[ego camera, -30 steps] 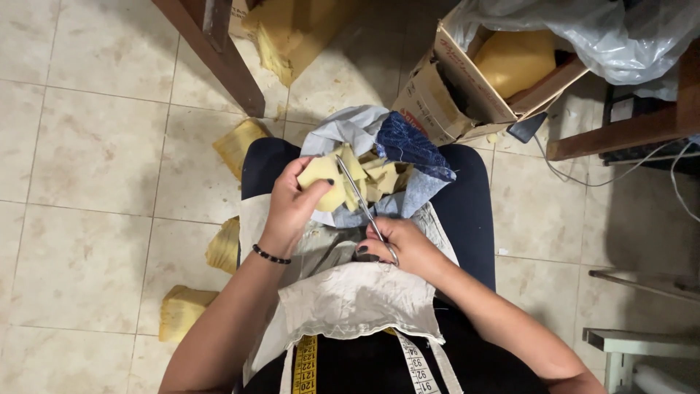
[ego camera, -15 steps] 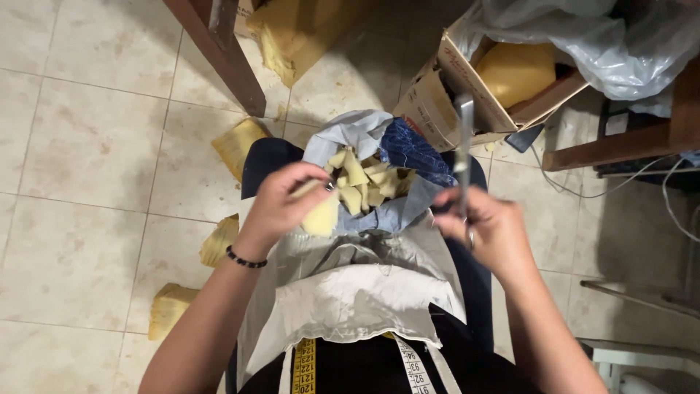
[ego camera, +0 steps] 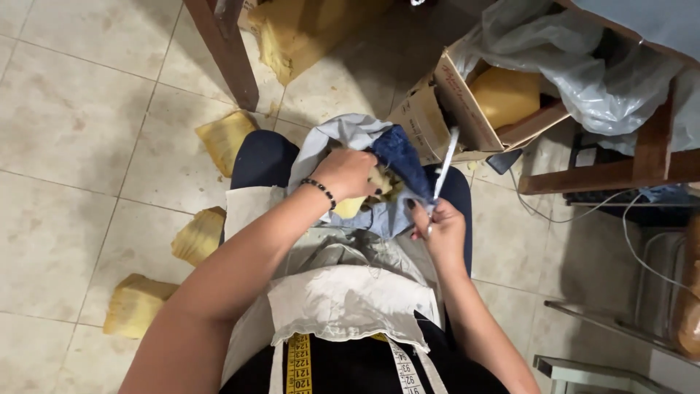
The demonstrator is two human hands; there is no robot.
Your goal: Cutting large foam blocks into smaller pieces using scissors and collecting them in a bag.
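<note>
A grey and dark blue cloth pouch (ego camera: 348, 131) lies open on my lap, with yellow foam pieces (ego camera: 351, 207) inside it. My left hand (ego camera: 346, 174), a bead bracelet on its wrist, reaches into the pouch and closes over the foam pieces. To the right of the pouch my right hand (ego camera: 442, 230) grips a pair of scissors (ego camera: 445, 159). The blades point up and away from me, blurred, and stay clear of the cloth. A pale apron (ego camera: 343, 303) covers my lap below the pouch.
Yellow foam blocks (ego camera: 198, 235) lie on the tiled floor to my left. A wooden table leg (ego camera: 222, 51) stands ahead. An open cardboard box (ego camera: 430, 109) holding foam sits ahead to the right, under a plastic bag (ego camera: 576, 73). Cables (ego camera: 642, 241) trail at the right.
My right hand lifted the scissors off the foam and swung them out to the right. My left hand pushed a foam piece down into the pouch.
</note>
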